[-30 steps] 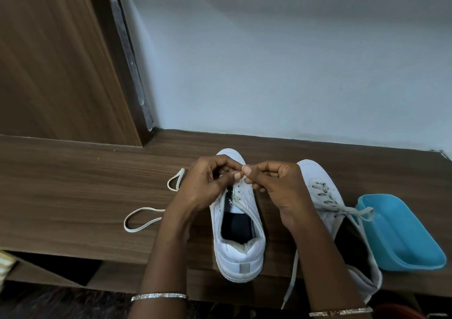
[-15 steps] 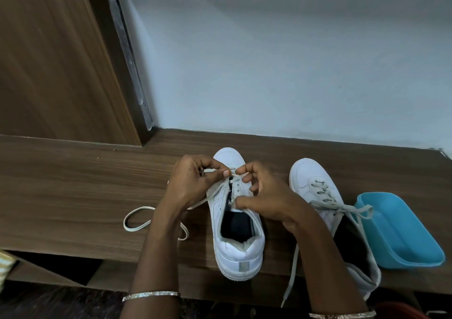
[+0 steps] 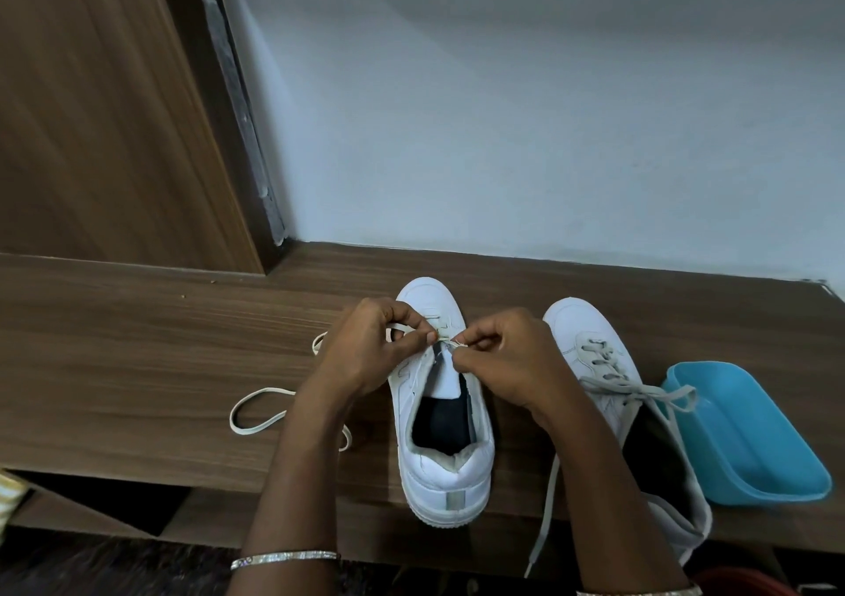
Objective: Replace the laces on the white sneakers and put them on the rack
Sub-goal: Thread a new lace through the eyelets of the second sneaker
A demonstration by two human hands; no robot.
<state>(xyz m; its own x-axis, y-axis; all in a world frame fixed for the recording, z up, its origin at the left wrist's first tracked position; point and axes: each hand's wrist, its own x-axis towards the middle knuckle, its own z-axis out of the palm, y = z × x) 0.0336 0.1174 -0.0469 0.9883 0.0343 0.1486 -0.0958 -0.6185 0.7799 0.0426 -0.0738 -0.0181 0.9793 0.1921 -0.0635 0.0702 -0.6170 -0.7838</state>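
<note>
Wood-grain shelf top point(image 3: 137, 367) below a pale wall carries both white sneakers. The outer sneaker point(image 3: 590, 335) looks laced already, its grey ends hanging loose. The middle sneaker point(image 3: 446, 472) has the lace point(image 3: 260, 412) only at its toe-end eyelets, so most threading and the racking seem left. The left hand point(image 3: 366, 353) pinches the lace beside those eyelets and the right hand point(image 3: 507, 357) pinches its frayed tip. Half a second earlier the right hand lay lower, on the tongue.
</note>
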